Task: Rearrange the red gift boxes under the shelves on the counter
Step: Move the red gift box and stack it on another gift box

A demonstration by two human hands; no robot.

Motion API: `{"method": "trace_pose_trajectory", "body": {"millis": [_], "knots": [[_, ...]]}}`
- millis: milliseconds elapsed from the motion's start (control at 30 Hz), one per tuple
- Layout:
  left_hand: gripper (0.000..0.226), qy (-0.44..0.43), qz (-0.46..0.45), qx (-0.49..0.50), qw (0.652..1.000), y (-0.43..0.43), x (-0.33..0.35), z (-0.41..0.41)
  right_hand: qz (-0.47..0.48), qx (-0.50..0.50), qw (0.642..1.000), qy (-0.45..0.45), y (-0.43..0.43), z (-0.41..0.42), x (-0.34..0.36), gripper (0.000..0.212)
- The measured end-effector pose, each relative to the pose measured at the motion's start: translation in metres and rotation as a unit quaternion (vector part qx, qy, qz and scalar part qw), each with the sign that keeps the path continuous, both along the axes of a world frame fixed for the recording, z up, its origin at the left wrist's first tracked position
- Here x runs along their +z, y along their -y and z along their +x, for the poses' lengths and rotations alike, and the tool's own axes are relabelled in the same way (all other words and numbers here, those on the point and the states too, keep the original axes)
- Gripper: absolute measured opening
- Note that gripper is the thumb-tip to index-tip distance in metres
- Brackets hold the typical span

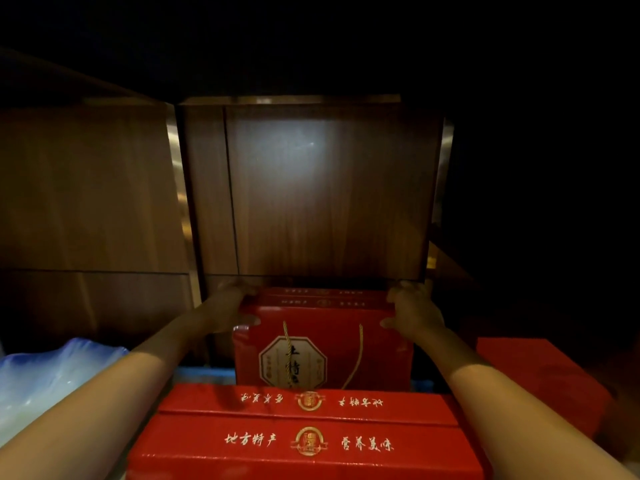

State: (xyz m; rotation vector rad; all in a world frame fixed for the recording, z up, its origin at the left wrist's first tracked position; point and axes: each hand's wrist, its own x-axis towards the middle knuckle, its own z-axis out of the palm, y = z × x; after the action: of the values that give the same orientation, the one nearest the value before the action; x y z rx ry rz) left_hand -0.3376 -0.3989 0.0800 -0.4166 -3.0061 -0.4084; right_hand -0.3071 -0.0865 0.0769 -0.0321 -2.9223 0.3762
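A red gift box (322, 344) with a gold cord handle and an octagonal label stands upright in the dim recess below the wooden shelf panel (329, 195). My left hand (230, 308) grips its upper left corner and my right hand (414, 310) grips its upper right corner. Behind it the top of another red box (322, 294) shows. A nearer red gift box (308, 431) with gold lettering lies directly in front, between my forearms. A further red box (540, 379) sits at the right, partly in shadow.
A pale blue-white plastic bag (52, 379) lies at the left beside my left forearm. Wooden cabinet panels (86, 188) with metallic trim close off the left and back. The right side and everything above are dark.
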Motion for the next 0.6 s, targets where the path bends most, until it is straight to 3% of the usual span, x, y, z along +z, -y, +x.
{"method": "trace_pose_trajectory", "body": {"millis": [133, 333, 600], "knots": [[0.059, 0.012, 0.065, -0.006, 0.998, 0.003, -0.004, -0.002, -0.041, -0.028, 0.999, -0.010, -0.001, 0.002, -0.005, 0.053], [0.072, 0.042, 0.173, 0.041, 0.983, 0.007, -0.007, 0.003, -0.117, -0.028, 0.993, 0.004, 0.001, 0.003, -0.006, 0.054], [0.062, 0.010, 0.152, 0.076, 0.985, 0.005, -0.004, 0.010, -0.157, -0.028, 0.986, 0.048, 0.000, 0.009, 0.008, 0.065]]}}
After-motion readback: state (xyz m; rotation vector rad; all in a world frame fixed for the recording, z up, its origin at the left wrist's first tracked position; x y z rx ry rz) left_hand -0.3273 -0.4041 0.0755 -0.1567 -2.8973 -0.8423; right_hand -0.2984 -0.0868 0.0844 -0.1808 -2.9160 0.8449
